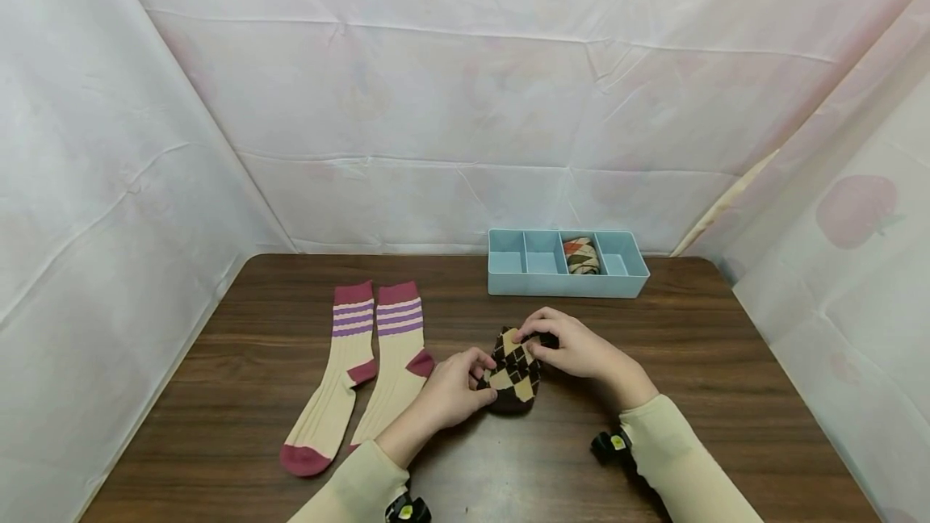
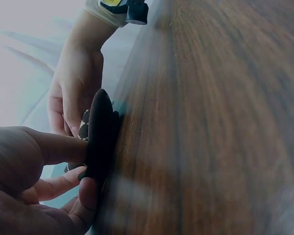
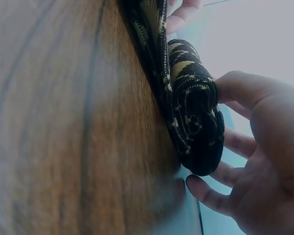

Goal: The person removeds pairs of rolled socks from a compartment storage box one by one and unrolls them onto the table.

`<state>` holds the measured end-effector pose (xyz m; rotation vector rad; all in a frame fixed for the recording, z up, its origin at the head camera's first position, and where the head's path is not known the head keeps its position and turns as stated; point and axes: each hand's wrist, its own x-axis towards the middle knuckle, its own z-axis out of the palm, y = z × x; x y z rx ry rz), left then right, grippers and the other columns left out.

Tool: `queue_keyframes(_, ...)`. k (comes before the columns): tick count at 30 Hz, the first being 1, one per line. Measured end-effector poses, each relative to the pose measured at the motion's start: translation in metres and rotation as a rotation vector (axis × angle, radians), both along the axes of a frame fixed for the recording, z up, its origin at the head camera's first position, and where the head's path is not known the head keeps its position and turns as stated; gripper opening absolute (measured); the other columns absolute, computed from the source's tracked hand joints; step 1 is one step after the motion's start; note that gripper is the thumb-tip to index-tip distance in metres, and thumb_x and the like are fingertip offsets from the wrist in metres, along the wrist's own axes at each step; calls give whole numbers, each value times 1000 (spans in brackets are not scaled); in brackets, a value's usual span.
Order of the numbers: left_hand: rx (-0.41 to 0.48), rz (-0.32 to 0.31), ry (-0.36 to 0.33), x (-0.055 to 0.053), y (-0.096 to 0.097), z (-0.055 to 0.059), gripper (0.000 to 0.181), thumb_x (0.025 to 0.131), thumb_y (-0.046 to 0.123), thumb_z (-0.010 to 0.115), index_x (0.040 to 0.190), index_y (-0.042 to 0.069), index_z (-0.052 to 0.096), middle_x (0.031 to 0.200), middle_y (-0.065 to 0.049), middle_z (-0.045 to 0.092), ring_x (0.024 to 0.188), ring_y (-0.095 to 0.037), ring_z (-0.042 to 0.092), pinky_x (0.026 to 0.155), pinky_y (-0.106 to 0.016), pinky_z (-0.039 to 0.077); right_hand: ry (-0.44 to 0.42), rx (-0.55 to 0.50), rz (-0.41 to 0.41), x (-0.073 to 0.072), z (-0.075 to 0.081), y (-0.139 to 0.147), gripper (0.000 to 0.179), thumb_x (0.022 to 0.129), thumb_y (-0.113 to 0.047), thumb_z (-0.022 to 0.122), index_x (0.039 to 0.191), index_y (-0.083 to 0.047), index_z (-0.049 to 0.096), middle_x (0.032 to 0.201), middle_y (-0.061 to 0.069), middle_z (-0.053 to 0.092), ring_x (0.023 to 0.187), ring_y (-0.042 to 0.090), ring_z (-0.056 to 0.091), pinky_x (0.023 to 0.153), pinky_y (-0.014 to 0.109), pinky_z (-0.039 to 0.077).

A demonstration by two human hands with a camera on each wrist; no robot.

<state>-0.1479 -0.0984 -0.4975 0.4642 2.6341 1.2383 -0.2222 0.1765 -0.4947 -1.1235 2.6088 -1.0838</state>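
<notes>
A pair of dark brown and beige argyle socks [image 1: 517, 384] lies on the table in front of me, its far end rolled up. In the right wrist view the roll [image 3: 198, 115] shows its coiled layers end-on, with a flatter stretch of sock beside it. My right hand [image 1: 570, 345] grips the roll, thumb on one side and fingers curled round the other. At the left edge of the socks, my left hand [image 1: 456, 387] pinches the fabric between thumb and fingers. The left wrist view shows the dark sock end [image 2: 102, 134] at those fingertips.
Left of my hands lie two cream socks [image 1: 337, 386] with maroon toes and purple stripes, flat and side by side. Behind the argyle pair stands a light blue divided box [image 1: 567, 286], with a rolled patterned sock [image 1: 582, 257] in one compartment. Pale curtains [image 1: 465, 103] surround the wooden table [image 1: 726, 394].
</notes>
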Motion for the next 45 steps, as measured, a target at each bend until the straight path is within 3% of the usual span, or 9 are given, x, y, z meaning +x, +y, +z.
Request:
queue_keyframes(10, -14, -6, -28, 0, 2, 2, 27, 92, 17, 87, 117, 16, 76, 102, 0, 66, 86, -13, 62, 80, -37, 53, -26, 8, 15, 1, 2, 2, 23, 109, -13, 68, 129, -19, 78, 134, 3, 66, 117, 22, 66, 98, 52, 55)
queue_keyframes(32, -42, -38, -16, -1, 1, 0, 25, 94, 18, 86, 117, 14, 77, 100, 2, 64, 88, -13, 59, 82, -37, 51, -13, 70, 27, 3, 7, 4, 32, 101, -17, 78, 132, -19, 77, 138, 4, 64, 125, 25, 64, 104, 51, 53)
queue_keyframes(39, -46, -37, -24, 0, 1, 2, 25, 94, 19, 86, 117, 15, 77, 100, 2, 63, 87, -13, 58, 81, -37, 50, -59, 118, 12, 4, 7, 5, 49, 90, -27, 93, 136, -22, 76, 143, 2, 60, 131, 26, 60, 108, 54, 51)
queue_keyframes(45, -42, -36, -14, 0, 1, 2, 25, 94, 18, 87, 116, 14, 77, 99, 1, 62, 85, -13, 57, 79, -36, 49, -91, 145, -4, 3, 7, 2, 60, 83, -26, 98, 138, -27, 72, 144, -2, 58, 134, 25, 56, 110, 54, 48)
